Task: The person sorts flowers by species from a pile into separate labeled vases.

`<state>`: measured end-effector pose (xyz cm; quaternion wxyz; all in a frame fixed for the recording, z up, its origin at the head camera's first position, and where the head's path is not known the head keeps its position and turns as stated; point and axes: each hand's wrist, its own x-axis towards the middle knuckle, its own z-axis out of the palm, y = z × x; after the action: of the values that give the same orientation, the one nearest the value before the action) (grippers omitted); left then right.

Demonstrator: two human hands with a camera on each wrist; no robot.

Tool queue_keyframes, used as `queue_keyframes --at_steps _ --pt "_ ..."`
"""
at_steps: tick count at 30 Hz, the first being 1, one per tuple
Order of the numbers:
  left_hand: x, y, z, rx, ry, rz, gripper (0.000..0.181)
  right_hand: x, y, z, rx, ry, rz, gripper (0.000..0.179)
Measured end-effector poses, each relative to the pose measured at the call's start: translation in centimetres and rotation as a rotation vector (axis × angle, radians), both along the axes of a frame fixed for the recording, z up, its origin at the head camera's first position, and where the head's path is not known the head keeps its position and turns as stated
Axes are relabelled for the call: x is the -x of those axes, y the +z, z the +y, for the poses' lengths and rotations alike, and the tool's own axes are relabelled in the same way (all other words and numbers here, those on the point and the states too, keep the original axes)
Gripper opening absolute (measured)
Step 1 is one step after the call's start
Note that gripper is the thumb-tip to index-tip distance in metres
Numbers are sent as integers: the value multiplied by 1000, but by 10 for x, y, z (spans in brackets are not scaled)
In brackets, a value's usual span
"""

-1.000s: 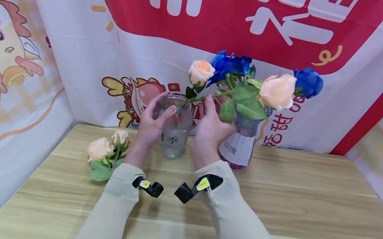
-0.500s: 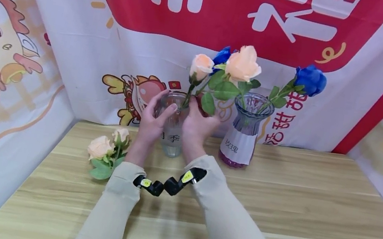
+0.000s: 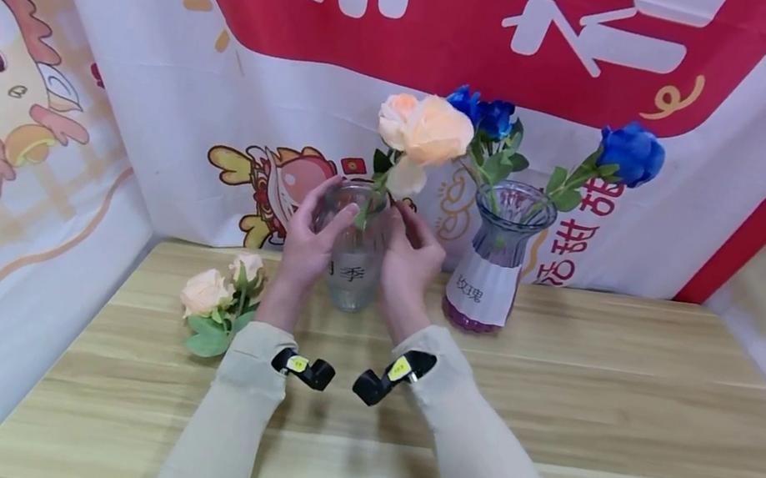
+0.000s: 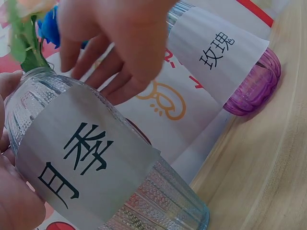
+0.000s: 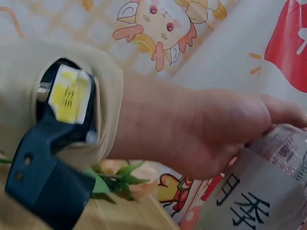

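My left hand (image 3: 313, 236) grips the neck of a clear ribbed glass vase (image 3: 352, 300), thumb and fingers around its left side. A white paper label (image 4: 88, 158) with black characters covers the vase's front. Peach roses (image 3: 437, 131) rise from its mouth, their stems (image 4: 33, 52) inside the rim. On the vase's right side, my right hand (image 3: 412, 265) stays close to the rim, its fingers (image 4: 115, 81) loosely bent with no stem seen between them. In the right wrist view, the thumb (image 5: 287, 109) lies right at the vase's top edge.
To the right stands a blue-purple glass vase (image 3: 498, 250), labelled too, holding blue roses (image 3: 631, 154). More peach roses (image 3: 206, 294) lie on the wooden table (image 3: 590, 409) at left. A printed cloth (image 3: 342, 122) hangs right behind the vases.
The large peach rose has moved left from over the purple vase to above the clear vase. My right hand went left to the rim, then slightly right. The left hand keeps its grip.
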<state>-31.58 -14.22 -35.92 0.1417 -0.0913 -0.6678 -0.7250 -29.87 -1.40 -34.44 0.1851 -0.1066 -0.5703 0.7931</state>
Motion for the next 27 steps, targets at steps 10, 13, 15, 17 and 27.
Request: queue_keyframes --at_steps 10,13,15,17,27 --pt "-3 2 -2 -8 6 -7 67 -20 -10 28 -214 346 6 60" --pt "-3 1 -2 12 2 -9 68 -27 -19 35 -277 436 7 73" --pt "-3 1 -2 18 0 -6 67 -32 -25 39 -308 494 3 80" --pt "-3 1 -1 24 5 -5 67 -35 -31 42 -323 555 7 84" --pt "-4 0 -1 37 -12 -7 68 -42 -41 60 -384 694 -4 84"
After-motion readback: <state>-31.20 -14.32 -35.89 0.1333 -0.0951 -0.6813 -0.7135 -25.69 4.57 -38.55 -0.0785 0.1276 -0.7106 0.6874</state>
